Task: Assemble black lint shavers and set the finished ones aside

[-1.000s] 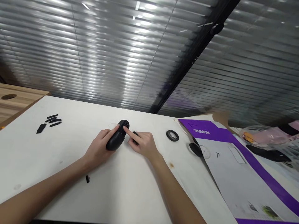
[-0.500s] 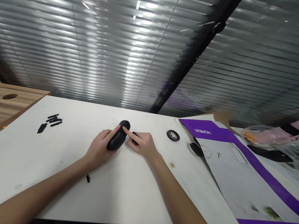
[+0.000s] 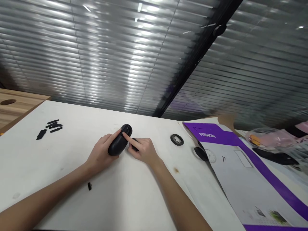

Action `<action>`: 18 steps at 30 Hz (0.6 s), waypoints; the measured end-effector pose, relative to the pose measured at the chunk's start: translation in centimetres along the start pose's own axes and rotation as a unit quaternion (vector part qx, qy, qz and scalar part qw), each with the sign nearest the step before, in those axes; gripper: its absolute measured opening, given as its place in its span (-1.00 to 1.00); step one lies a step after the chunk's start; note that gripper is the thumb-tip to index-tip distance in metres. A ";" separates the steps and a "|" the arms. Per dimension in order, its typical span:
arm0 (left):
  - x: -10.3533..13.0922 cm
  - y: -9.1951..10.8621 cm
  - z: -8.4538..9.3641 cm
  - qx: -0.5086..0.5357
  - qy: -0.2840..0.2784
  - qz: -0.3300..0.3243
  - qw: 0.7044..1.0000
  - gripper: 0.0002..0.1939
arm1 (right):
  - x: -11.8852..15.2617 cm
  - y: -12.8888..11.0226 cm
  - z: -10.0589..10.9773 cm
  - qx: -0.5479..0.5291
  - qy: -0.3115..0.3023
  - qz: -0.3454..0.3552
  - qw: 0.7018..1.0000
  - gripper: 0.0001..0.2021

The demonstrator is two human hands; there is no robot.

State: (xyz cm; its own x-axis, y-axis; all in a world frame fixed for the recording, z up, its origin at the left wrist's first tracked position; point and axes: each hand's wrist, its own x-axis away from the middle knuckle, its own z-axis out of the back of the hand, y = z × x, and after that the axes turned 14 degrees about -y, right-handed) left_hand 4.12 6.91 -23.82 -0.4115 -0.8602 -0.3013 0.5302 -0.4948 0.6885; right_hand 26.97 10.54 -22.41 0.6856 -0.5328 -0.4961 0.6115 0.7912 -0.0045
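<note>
In the head view, the black rounded object is held up over the middle of the desk, tilted with its far end leaning right. The left grip is clamped around its left side, thumb along the top. Over the last half second the right grip has moved in closer on the object's right side: its index fingertip has slid a little left and nearer, away from the far end. The right grip's other fingers are closed on a small dark piece, now nearer the object too. I judge this as the finger working over the object's upper face while the left side steadies it; whether anything has loosened or seated cannot be told. The black strips to the far left, the dark ring to the right and the small black bit near the left forearm lie as before.
</note>
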 end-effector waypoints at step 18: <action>-0.2 0.6 0.4 0.039 -0.025 0.014 0.999 -0.14 | 0.1 -0.1 -0.2 -0.005 -0.020 -0.023 1.000 -0.36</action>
State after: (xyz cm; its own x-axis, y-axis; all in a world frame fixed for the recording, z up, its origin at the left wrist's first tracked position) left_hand 4.28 6.83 -23.07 -0.4347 -0.8653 -0.2496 0.4831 -0.4579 0.7463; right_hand 26.95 10.49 -22.63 0.6723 -0.5804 -0.4595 0.6390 0.7684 -0.0357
